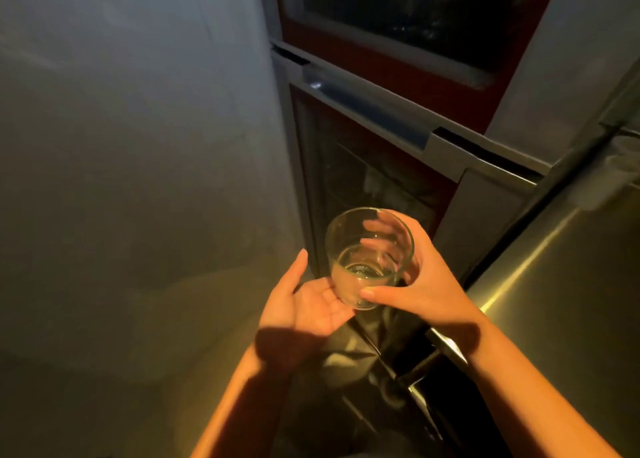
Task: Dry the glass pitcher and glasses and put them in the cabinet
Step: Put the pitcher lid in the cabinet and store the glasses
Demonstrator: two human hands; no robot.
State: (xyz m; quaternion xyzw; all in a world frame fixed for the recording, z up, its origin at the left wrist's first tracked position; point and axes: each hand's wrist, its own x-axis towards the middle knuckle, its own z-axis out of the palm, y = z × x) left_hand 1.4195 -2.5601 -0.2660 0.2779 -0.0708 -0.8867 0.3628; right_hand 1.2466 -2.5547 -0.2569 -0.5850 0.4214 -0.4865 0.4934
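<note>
Our arms (526, 391) reach toward the cabinet (360, 166), our right hand (429, 281) wraps round the glass (367, 267), and our left hand (308, 307) lies open just under it, maybe to catch it.

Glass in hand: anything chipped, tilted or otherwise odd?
Nothing stands out. The glass sits roughly upright in the right hand, rim unbroken; the left hand is open by its base. Dim light hides any leftover drops.

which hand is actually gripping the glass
The right hand: its thumb and fingers curl around the wall of the glass. The left hand only lies open, palm up, by the glass's base.
</note>
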